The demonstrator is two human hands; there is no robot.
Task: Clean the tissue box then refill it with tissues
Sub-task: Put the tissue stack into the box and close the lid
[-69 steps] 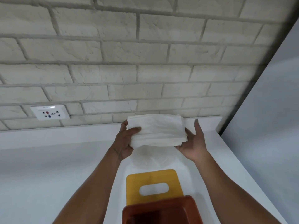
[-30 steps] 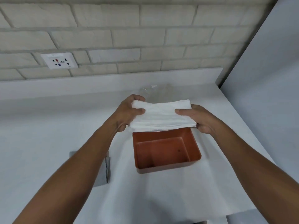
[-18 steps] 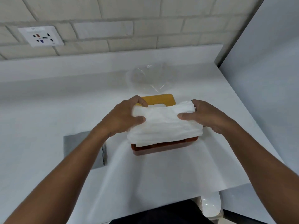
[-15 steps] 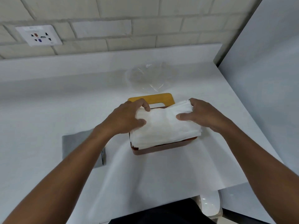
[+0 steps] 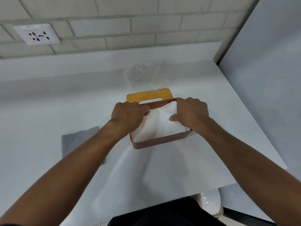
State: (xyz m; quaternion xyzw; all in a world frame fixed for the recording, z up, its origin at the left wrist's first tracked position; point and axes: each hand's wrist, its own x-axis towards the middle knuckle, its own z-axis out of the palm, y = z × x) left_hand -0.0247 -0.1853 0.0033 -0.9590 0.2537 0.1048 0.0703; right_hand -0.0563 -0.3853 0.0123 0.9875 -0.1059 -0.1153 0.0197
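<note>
A brown open tissue box (image 5: pixel 160 141) stands on the white counter in front of me. A white stack of tissues (image 5: pixel 158 126) lies inside it, nearly filling it. My left hand (image 5: pixel 128 115) grips the stack's left end with curled fingers, down inside the box. At the stack's right end my right hand (image 5: pixel 191 111) grips it too, the thumb pressed on top. The yellow lid (image 5: pixel 149 95) with its slot lies flat just behind the box.
A crumpled clear plastic wrapper (image 5: pixel 147 75) lies behind the lid. A grey cloth (image 5: pixel 78 141) lies on the white counter (image 5: pixel 48 111) left of the box, partly under my left forearm. The wall socket (image 5: pixel 36 34) is at back left; a grey panel (image 5: pixel 268 79) bounds the right side.
Both hands have brought the tissue stack down from above the box into it. The stack now sits lower, inside the walls, and the hands have sunk with it.
</note>
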